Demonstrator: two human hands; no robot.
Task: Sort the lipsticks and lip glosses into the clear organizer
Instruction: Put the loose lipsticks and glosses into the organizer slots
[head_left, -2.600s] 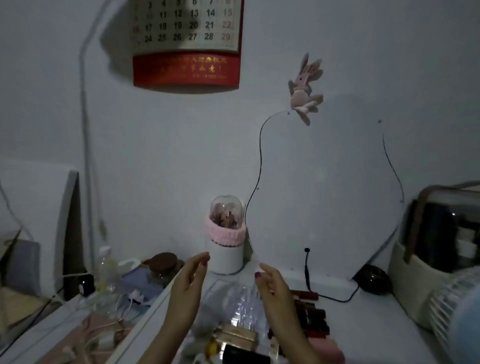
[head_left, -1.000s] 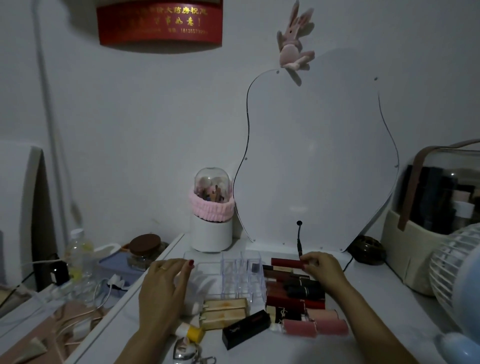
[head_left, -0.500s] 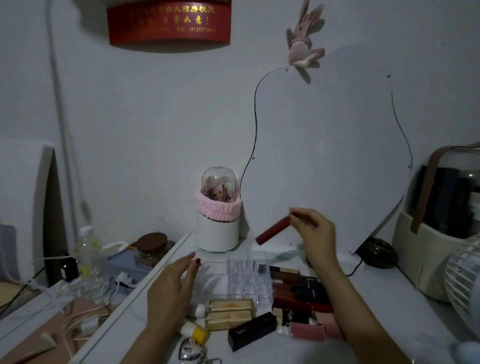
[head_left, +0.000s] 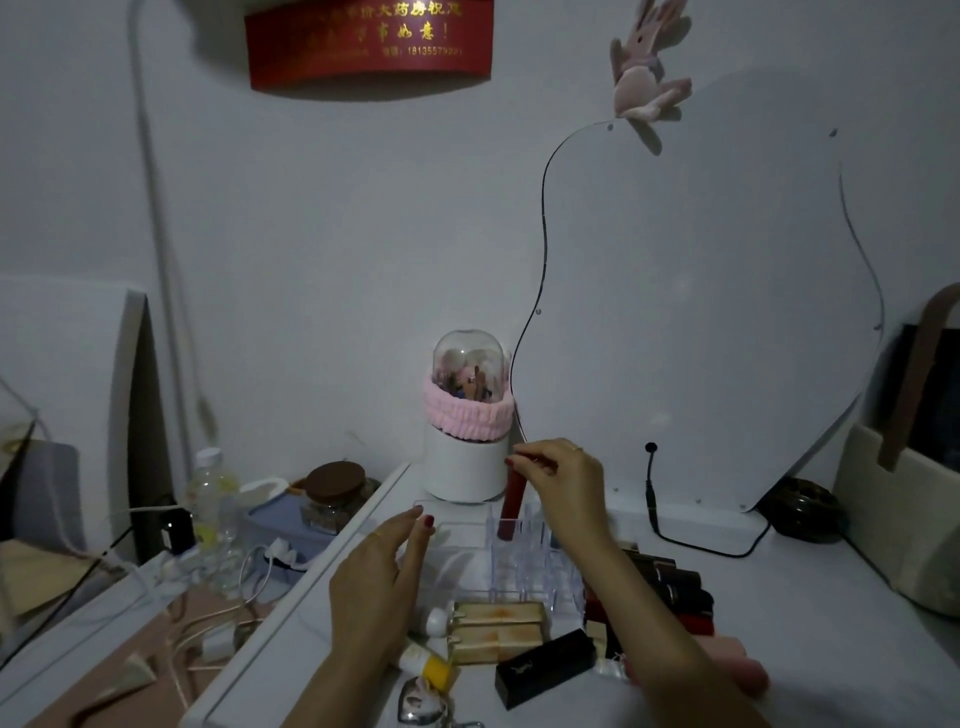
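Note:
The clear organizer (head_left: 524, 566) stands on the white desk between my hands. My right hand (head_left: 563, 475) pinches the top of a dark red lip gloss tube (head_left: 511, 501), held upright with its lower end inside a back-left slot of the organizer. My left hand (head_left: 382, 579) rests against the organizer's left side, fingers apart, holding nothing. A pile of dark and red lipsticks (head_left: 675, 587) lies to the right, partly hidden by my right forearm. Gold-coloured tubes (head_left: 498, 626) and a black lipstick box (head_left: 545, 667) lie in front.
A white brush holder with a pink band and clear dome (head_left: 467, 441) stands right behind the organizer. A curvy mirror (head_left: 701, 312) leans on the wall. A brown-lidded jar (head_left: 335, 491), a bottle (head_left: 208, 493) and cables sit on the left; a cream case (head_left: 904, 493) on the right.
My right hand picked the red lip gloss from the pile, lifted it, carried it left and turned it upright into the organizer. My left hand stayed beside the organizer.

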